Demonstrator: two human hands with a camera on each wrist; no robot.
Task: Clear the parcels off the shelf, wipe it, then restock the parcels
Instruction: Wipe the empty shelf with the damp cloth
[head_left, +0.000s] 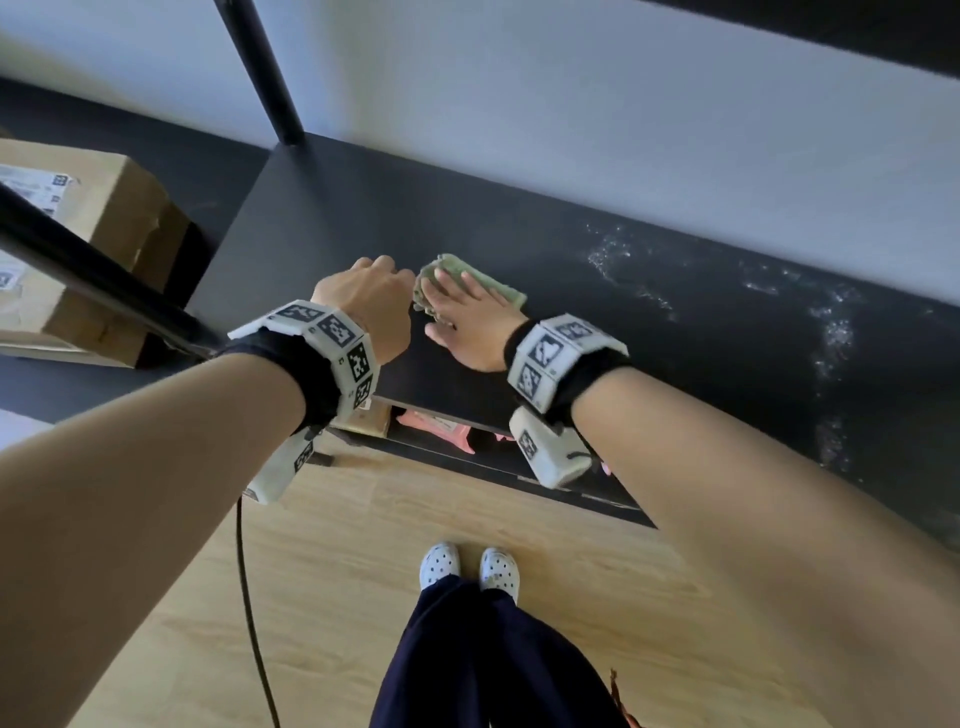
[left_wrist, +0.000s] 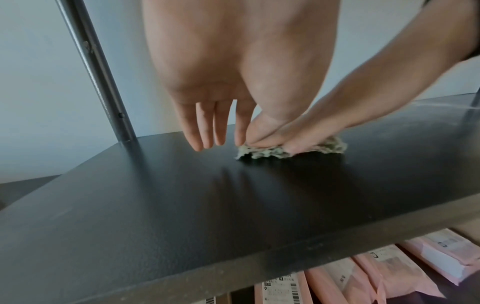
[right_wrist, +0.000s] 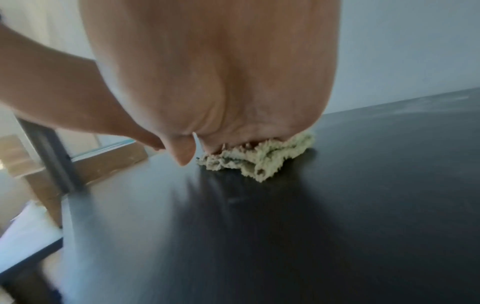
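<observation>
A crumpled green cloth (head_left: 503, 292) (left_wrist: 262, 153) (right_wrist: 259, 162) lies on the black shelf board (head_left: 597, 270) (left_wrist: 233, 205) (right_wrist: 324, 226). My right hand (head_left: 465, 312) (left_wrist: 298, 139) (right_wrist: 207, 151) lies flat on top of the cloth and presses it down, thumb spread to the left. My left hand (head_left: 371, 291) (left_wrist: 221, 142) hangs just left of the cloth, fingers straight and pointing down at the board. Its index fingertip is at the cloth's left edge; whether it touches is unclear. No parcel stands on this board.
White dusty streaks (head_left: 831, 332) mark the board's right part. Brown cardboard boxes (head_left: 104, 218) (right_wrist: 103, 164) sit on a surface to the left, past a black upright post (head_left: 270, 73) (left_wrist: 103, 82). Pink mailer parcels (left_wrist: 389, 273) (head_left: 441, 427) lie on the shelf below. A black cable (head_left: 249, 597) hangs over the wooden floor.
</observation>
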